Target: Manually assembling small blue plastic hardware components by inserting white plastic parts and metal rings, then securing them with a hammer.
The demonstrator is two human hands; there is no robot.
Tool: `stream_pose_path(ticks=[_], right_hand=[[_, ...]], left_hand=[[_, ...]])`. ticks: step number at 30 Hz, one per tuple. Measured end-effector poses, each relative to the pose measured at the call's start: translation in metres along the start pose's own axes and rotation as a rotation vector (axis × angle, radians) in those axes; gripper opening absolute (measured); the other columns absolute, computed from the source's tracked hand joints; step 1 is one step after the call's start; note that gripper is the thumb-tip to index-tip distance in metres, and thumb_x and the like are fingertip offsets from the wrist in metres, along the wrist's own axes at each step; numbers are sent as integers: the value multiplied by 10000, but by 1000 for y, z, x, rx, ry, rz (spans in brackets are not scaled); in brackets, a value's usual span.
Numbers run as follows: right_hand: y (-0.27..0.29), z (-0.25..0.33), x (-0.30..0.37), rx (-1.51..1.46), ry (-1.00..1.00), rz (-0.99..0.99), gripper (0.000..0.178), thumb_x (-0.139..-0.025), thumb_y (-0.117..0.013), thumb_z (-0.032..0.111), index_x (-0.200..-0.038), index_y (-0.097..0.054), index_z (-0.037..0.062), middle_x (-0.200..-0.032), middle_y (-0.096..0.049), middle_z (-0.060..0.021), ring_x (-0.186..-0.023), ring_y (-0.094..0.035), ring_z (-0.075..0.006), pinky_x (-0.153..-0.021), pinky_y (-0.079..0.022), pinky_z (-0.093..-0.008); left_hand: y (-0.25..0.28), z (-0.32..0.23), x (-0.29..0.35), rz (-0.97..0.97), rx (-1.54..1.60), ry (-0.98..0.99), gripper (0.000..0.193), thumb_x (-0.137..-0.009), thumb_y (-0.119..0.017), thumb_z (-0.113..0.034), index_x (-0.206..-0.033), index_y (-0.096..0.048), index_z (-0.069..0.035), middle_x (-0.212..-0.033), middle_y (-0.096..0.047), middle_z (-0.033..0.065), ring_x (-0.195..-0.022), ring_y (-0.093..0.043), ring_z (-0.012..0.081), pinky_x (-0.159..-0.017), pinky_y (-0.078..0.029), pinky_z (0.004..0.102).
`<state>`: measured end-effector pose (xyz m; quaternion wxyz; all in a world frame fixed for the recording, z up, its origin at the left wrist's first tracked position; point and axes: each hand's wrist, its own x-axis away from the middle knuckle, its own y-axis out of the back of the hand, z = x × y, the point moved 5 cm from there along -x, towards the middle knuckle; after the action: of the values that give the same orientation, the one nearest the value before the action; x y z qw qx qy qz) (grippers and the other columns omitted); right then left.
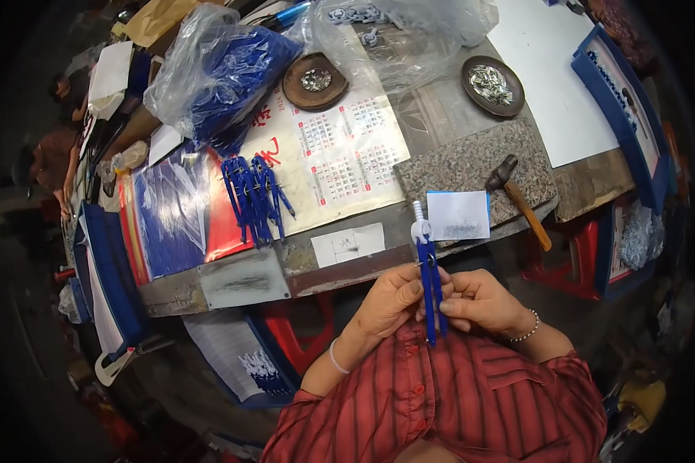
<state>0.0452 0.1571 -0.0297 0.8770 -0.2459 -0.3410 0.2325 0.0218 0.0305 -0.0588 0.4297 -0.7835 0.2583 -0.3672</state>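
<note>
A blue drawing compass point(429, 279) with a white ribbed top stands upright between my hands, at the table's front edge before my striped shirt. My left hand point(391, 299) pinches one blue leg between thumb and fingers. The other leg is gripped by my right hand point(486, 302), its fingers curled. Just beyond the compass lies a white card point(458, 214) with a blue edge, on a speckled stone slab point(479, 166). A hammer point(510, 185) with a wooden handle rests on the slab, its handle end past the near edge. Several blue compass legs point(252, 199) lie piled farther left.
Two round brown dishes point(295, 91) point(471, 96) hold small shiny metal parts. A clear plastic bag point(179, 73) of blue parts lies at the back left. Blue bins point(135, 285) point(660, 177) flank the table; a lower bin point(274, 339) holds blue-and-white compasses. Red stools point(560, 270) stand below.
</note>
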Motion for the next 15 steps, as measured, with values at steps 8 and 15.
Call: stream_pose_path(ticks=[8,15], right_hand=[[-3,-1,-8,263,141,-171,146,-926,-520,111,-1006,-544,-8,-805,-620,-41,-594,-520,-40,-548,-437,-180],[-13,-13,-20,157,159,-118,132,-920,-527,77,-1024,-517,-4,-840,-611,-53,-634,-565,-54,-573,-473,-192]], left_hand=[[-3,-25,17,-289,-500,-234,113,-879,-615,-92,-930,-600,8,-813,-635,38,-660,-586,66,-583,-452,181],[-4,-35,32,-331,-764,-360,148,-845,-641,-50,-965,-609,28,-792,-601,34,-674,-574,63,-586,-448,192]])
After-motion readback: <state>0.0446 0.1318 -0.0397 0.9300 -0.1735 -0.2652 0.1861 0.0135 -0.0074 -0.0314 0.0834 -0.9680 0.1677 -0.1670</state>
